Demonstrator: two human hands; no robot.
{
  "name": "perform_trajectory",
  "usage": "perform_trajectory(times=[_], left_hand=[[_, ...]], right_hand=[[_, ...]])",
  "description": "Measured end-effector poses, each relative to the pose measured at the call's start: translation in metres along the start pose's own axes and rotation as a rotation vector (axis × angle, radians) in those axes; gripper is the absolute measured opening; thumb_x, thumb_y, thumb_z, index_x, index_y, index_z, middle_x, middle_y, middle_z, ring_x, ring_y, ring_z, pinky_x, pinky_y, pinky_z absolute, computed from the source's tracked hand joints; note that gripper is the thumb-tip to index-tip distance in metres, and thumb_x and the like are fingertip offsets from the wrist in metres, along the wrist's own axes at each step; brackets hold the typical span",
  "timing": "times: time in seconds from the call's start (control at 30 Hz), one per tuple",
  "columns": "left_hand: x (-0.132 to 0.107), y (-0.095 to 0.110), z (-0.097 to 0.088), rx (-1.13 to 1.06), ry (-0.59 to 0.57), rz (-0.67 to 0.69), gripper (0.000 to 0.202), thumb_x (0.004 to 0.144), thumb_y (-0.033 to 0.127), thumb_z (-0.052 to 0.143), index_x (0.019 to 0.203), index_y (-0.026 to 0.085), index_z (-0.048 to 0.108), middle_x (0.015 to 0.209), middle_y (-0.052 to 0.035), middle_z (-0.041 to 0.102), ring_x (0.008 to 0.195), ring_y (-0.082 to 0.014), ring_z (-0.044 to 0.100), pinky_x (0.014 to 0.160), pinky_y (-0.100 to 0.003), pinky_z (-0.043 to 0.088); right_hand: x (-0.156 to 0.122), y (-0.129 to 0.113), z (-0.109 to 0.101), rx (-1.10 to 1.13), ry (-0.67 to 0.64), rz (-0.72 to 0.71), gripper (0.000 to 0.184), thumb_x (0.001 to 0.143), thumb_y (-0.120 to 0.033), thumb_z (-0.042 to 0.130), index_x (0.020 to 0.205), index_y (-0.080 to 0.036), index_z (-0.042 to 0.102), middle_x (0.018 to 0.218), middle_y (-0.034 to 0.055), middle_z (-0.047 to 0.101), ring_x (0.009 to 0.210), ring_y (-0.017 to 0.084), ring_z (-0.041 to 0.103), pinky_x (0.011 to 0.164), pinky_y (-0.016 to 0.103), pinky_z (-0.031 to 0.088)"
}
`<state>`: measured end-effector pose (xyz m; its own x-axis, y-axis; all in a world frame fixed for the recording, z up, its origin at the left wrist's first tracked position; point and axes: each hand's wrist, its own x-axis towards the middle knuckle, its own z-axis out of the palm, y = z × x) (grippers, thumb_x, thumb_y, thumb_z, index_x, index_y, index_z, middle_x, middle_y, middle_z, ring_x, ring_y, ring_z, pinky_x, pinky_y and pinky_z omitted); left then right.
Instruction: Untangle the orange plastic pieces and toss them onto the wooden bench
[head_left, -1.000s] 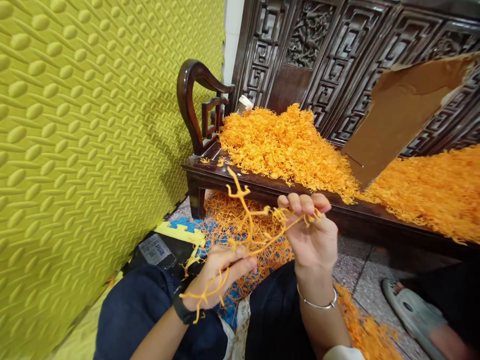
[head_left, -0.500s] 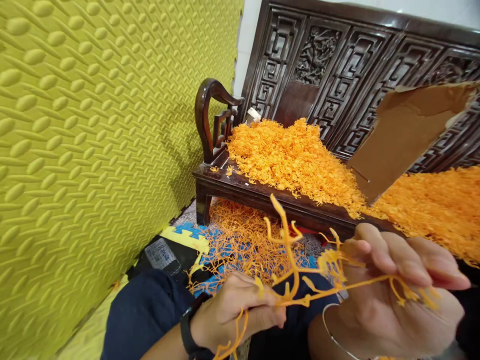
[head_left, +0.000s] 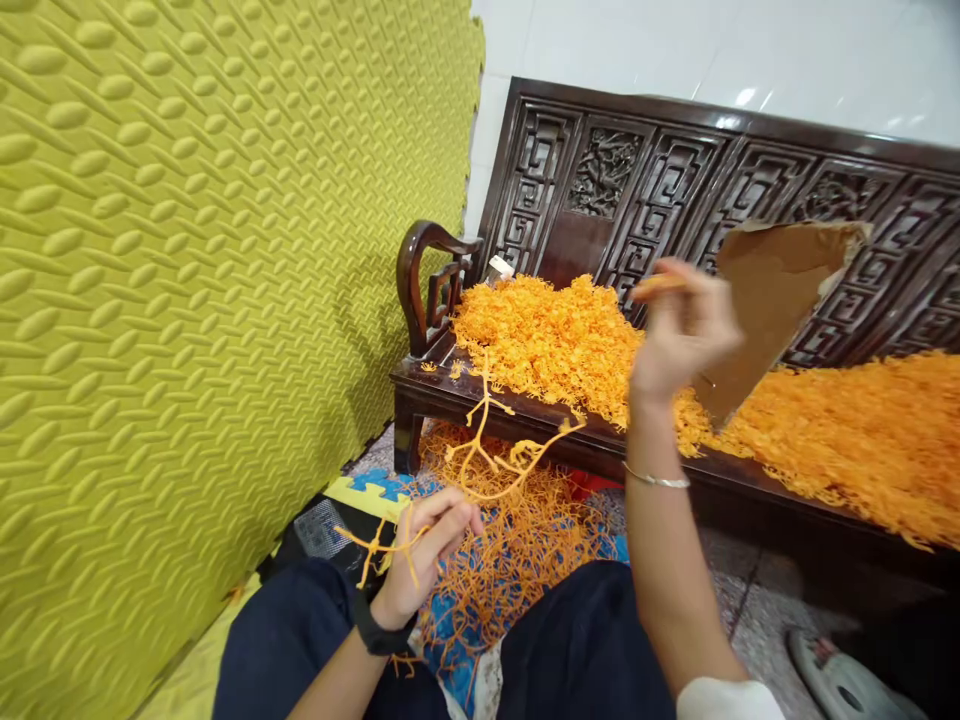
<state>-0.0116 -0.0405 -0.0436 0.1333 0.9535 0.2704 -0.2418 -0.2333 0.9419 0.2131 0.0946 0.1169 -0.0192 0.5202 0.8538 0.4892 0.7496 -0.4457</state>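
Note:
Near my knees, my left hand (head_left: pixel 431 545) pinches a branched orange plastic sprue (head_left: pixel 480 440), whose thin arms stick out on both sides of the fingers. My right hand (head_left: pixel 686 325) is raised above the bench, in front of the cardboard sheet. Its fingers are bent together and slightly blurred, with a small orange piece (head_left: pixel 660 285) showing at the fingertips. Beneath it spreads a heap of small orange claw-like pieces (head_left: pixel 547 330) on the bench seat. A tangle of stripped orange sprues (head_left: pixel 517 550) lies on the floor between my legs and the bench.
The carved dark wooden bench (head_left: pixel 420 375) stands ahead. A cardboard sheet (head_left: pixel 780 300) leans upright between two orange heaps, the second (head_left: pixel 862 430) at right. A yellow foam mat (head_left: pixel 225 250) walls the left side. A grey shoe (head_left: pixel 847 670) is at lower right.
My right hand has left the sprue and risen forward over the bench. My left hand has moved left with the sprue still in it. The view has shifted, showing more wall and floor.

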Motion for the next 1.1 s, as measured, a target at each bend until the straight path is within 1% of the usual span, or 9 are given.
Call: perform_trajectory(times=[0.1, 0.2, 0.33, 0.43, 0.57, 0.7, 0.83, 0.93, 1.1], left_hand=[[0.000, -0.006, -0.001, 0.024, 0.039, 0.005, 0.039, 0.083, 0.048, 0.052, 0.063, 0.015, 0.060, 0.046, 0.0055, 0.032, 0.043, -0.0082, 0.025, 0.046, -0.025, 0.018], [0.002, -0.008, -0.005, 0.022, 0.080, 0.034, 0.038, 0.084, 0.046, 0.051, 0.063, 0.015, 0.059, 0.045, 0.0063, 0.030, 0.043, -0.0080, 0.023, 0.046, -0.025, 0.017], [0.009, -0.009, -0.012, 0.006, 0.139, 0.064, 0.036, 0.083, 0.045, 0.051, 0.063, 0.016, 0.058, 0.044, 0.0074, 0.028, 0.042, -0.0078, 0.020, 0.045, -0.024, 0.016], [0.012, -0.013, -0.016, 0.037, 0.129, 0.055, 0.036, 0.083, 0.044, 0.051, 0.064, 0.015, 0.059, 0.044, 0.0076, 0.026, 0.042, -0.0075, 0.020, 0.045, -0.024, 0.016], [0.011, -0.013, -0.017, 0.129, 0.038, 0.018, 0.035, 0.083, 0.041, 0.053, 0.060, 0.015, 0.060, 0.046, 0.0058, 0.033, 0.042, -0.0072, 0.024, 0.044, -0.024, 0.018], [0.009, -0.006, -0.016, 0.220, -0.072, 0.038, 0.031, 0.080, 0.033, 0.055, 0.056, 0.015, 0.062, 0.051, 0.0011, 0.052, 0.047, -0.0094, 0.040, 0.047, -0.023, 0.027], [0.008, -0.004, -0.019, 0.275, -0.082, 0.076, 0.029, 0.079, 0.029, 0.056, 0.055, 0.015, 0.064, 0.053, 0.0000, 0.058, 0.050, -0.0105, 0.045, 0.051, -0.023, 0.031], [0.008, -0.008, -0.024, 0.293, -0.047, 0.069, 0.029, 0.081, 0.030, 0.055, 0.057, 0.015, 0.064, 0.055, 0.0007, 0.056, 0.046, -0.0085, 0.037, 0.048, -0.024, 0.029], [0.010, -0.011, -0.025, 0.239, -0.042, 0.022, 0.031, 0.082, 0.036, 0.052, 0.062, 0.015, 0.063, 0.048, 0.0047, 0.040, 0.043, -0.0074, 0.028, 0.043, -0.023, 0.023]], right_hand=[[-0.013, 0.045, 0.036, -0.268, 0.059, 0.141, 0.035, 0.087, -0.023, 0.047, 0.118, -0.010, 0.056, 0.117, 0.0167, 0.056, 0.114, 0.027, 0.049, 0.101, 0.049, 0.034], [-0.064, 0.065, 0.054, -0.273, -0.010, 0.165, 0.030, 0.083, -0.023, 0.051, 0.109, -0.011, 0.061, 0.112, 0.0163, 0.060, 0.110, 0.027, 0.052, 0.099, 0.051, 0.036], [-0.127, 0.033, 0.036, 0.062, 0.085, 0.166, 0.017, 0.085, -0.026, 0.053, 0.092, -0.019, 0.066, 0.097, 0.0076, 0.066, 0.095, 0.021, 0.060, 0.090, 0.042, 0.046], [-0.138, -0.006, 0.007, 0.219, 0.047, 0.226, 0.017, 0.085, -0.023, 0.056, 0.098, -0.022, 0.066, 0.100, 0.0056, 0.066, 0.096, 0.020, 0.062, 0.091, 0.039, 0.047], [-0.129, -0.040, -0.017, 0.236, -0.349, 0.174, 0.025, 0.091, -0.022, 0.048, 0.111, -0.026, 0.063, 0.114, 0.0039, 0.063, 0.110, 0.019, 0.056, 0.099, 0.037, 0.042], [-0.131, -0.044, -0.009, 0.195, -0.835, 0.106, 0.033, 0.088, -0.029, 0.055, 0.121, -0.025, 0.057, 0.122, 0.0044, 0.059, 0.115, 0.018, 0.054, 0.100, 0.035, 0.042], [-0.137, -0.037, 0.005, 0.216, -1.017, 0.102, 0.025, 0.087, -0.030, 0.056, 0.109, -0.022, 0.063, 0.104, 0.0035, 0.068, 0.096, 0.015, 0.063, 0.086, 0.030, 0.049], [-0.135, -0.035, 0.003, 0.282, -0.934, 0.182, 0.017, 0.086, -0.029, 0.058, 0.098, -0.021, 0.067, 0.094, 0.0010, 0.069, 0.086, 0.013, 0.064, 0.080, 0.027, 0.050], [-0.134, -0.033, 0.000, 0.406, -0.470, 0.382, 0.010, 0.080, -0.025, 0.065, 0.088, -0.022, 0.070, 0.086, 0.0013, 0.070, 0.080, 0.014, 0.065, 0.074, 0.027, 0.050]])
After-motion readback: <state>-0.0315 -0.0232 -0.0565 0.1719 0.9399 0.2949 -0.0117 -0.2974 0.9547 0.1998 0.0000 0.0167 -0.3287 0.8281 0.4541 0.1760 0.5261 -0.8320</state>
